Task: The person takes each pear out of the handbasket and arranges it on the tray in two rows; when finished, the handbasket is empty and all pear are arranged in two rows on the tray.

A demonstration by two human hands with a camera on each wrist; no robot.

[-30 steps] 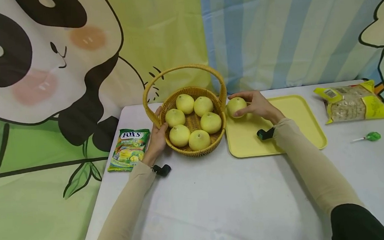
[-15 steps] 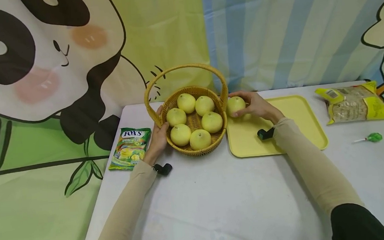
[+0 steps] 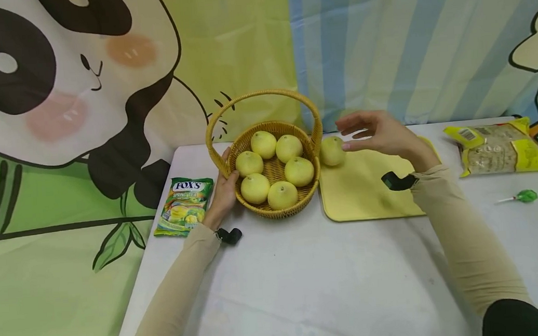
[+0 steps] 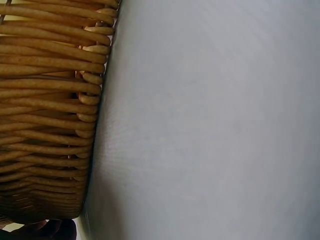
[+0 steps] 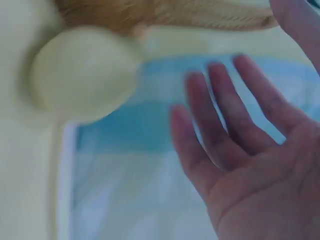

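Observation:
My left hand (image 3: 222, 198) grips the left side of a wicker basket (image 3: 277, 212), with the thumb at its rim. Several round, pale yellow-green fruits (image 3: 282, 195) lie in the basket, under its tall arched handle. Another fruit of the same kind (image 3: 332, 151) sits at the back left corner of a yellow tray (image 3: 374, 192), close beside the basket. Just right of that fruit, my right hand (image 3: 384, 134) is raised with spread fingers and holds nothing. In the right wrist view, the open palm shows apart from the fruit (image 5: 85, 75). The basket's woven side (image 4: 50, 115) fills the left of the left wrist view.
A green candy bag (image 3: 184, 207) lies left of my left hand. On the right are a yellow packet with a clear window (image 3: 502, 147) and a green lollipop (image 3: 526, 196). A printed curtain (image 3: 406, 49) hangs right behind the white table (image 3: 295, 280).
My right hand has let go of the fruit on the tray and moved up and to the right. My left hand still holds the basket, which stays in place.

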